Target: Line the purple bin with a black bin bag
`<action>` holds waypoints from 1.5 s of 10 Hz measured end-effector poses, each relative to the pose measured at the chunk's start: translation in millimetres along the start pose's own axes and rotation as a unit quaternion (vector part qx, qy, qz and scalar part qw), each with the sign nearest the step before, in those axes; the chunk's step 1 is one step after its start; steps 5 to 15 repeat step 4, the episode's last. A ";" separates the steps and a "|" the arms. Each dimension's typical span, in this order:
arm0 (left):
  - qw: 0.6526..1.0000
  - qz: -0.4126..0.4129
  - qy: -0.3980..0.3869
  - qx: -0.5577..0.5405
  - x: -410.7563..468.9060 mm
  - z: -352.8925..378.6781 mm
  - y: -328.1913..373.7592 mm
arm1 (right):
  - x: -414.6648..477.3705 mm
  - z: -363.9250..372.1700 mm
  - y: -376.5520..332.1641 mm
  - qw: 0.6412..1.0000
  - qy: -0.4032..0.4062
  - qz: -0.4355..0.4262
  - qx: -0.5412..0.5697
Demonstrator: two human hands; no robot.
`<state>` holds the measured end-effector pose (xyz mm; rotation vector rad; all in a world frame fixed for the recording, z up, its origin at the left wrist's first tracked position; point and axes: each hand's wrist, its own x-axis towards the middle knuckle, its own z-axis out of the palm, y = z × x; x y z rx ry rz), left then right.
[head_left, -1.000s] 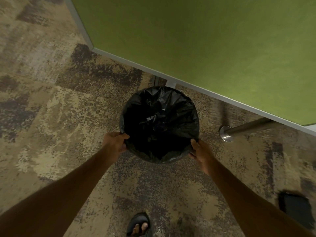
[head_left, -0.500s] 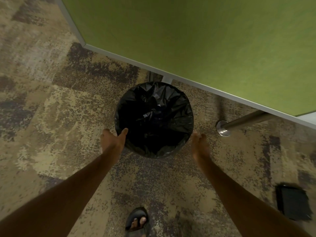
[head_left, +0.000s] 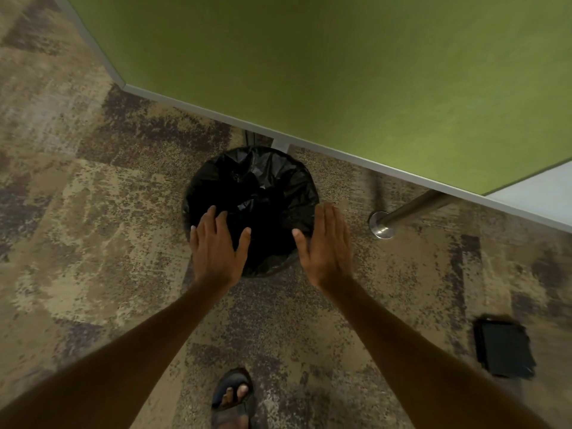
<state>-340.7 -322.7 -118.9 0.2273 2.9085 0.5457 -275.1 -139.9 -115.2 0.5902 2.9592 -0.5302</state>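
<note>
Bin bag (head_left: 263,187), black and crinkled, covers the whole mouth of the bin and folds down over its rim; none of the bin's purple wall shows from above. Bin stands on the patterned carpet (head_left: 93,212), just in front of the lower edge of the green partition (head_left: 340,72), nearly touching its pale trim.

My left hand (head_left: 216,246) is spread flat, palm down, fingers apart, above the near-left part of the rim. It grips nothing; I cannot tell whether the fingertips touch the plastic. My right hand (head_left: 328,246) is flat too, fingers together and pointing away from me, thumb out toward the bag, over the near-right edge. It also holds nothing; contact with the bag cannot be judged from this angle.

Both forearms run bare from the lower corners toward the bin.

Right of the bin, well apart from it, a metal leg (head_left: 402,212) slants down to a round foot on the carpet. Farther right and nearer me, a flat black square object (head_left: 504,348) lies on the floor. My sandalled foot (head_left: 232,397) shows at the bottom edge, between my arms.
</note>
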 end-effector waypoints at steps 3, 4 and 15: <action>0.993 0.109 -0.014 0.050 -36.0 9.6 55.5 | -40.4 -25.6 44.8 0.998 0.007 -0.024 -0.052; 0.989 0.128 -0.040 0.060 -54.4 18.7 84.0 | -57.8 -31.6 68.4 0.999 0.020 0.000 -0.048; 0.989 0.128 -0.040 0.060 -54.4 18.7 84.0 | -57.8 -31.6 68.4 0.999 0.020 0.000 -0.048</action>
